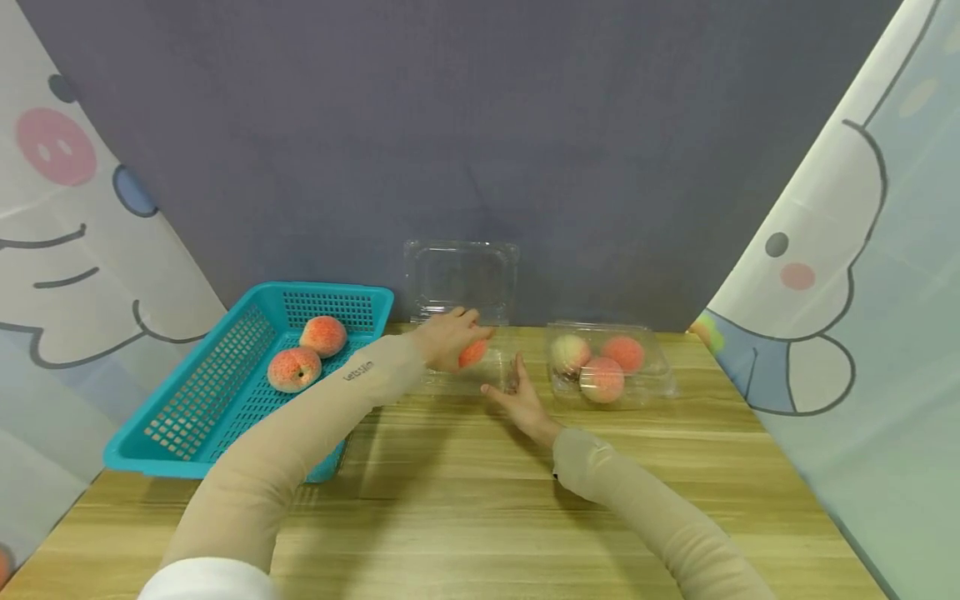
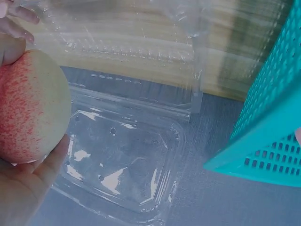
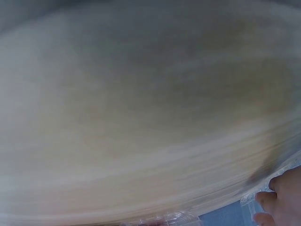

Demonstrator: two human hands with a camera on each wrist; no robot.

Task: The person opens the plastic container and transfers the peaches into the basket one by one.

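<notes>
My left hand [image 1: 448, 337] grips a red-and-cream peach [image 2: 35, 108] between thumb and fingers, over an open clear plastic clamshell box [image 1: 442, 382]. The box's raised lid [image 1: 461, 279] leans back toward the grey wall, and it shows large in the left wrist view. My right hand [image 1: 525, 407] is at the right side of that box, thumb and fingers spread; whether it touches the plastic I cannot tell. Only the fingers [image 3: 268, 202] of the right hand show at the corner of the right wrist view.
Left stands a teal basket [image 1: 225, 392] with two peaches, the upper peach [image 1: 323, 336] and the lower peach [image 1: 294, 370]. To the right, another clear box [image 1: 652, 383] holds three peaches. A grey wall [image 1: 480, 150] rises behind the wooden table [image 1: 450, 517].
</notes>
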